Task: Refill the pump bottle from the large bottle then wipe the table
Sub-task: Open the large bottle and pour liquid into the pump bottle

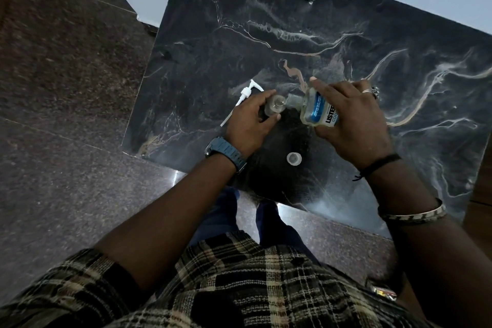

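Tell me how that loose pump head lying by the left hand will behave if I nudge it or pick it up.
The pump head looks like thin white plastic, so probably very light and easy to slide on the glossy marble table. Its long dip tube may flex and swing when lifted. It lies on its side, so it could pivot or roll a bit rather than move straight.

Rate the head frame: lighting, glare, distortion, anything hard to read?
Head view: dim light; a dark shadow on the black marble table around the small clear pump bottle, so its mouth is hard to read; soft glare on the near edge; wide-angle bending at the borders; label of the tilted clear large bottle is sharp.
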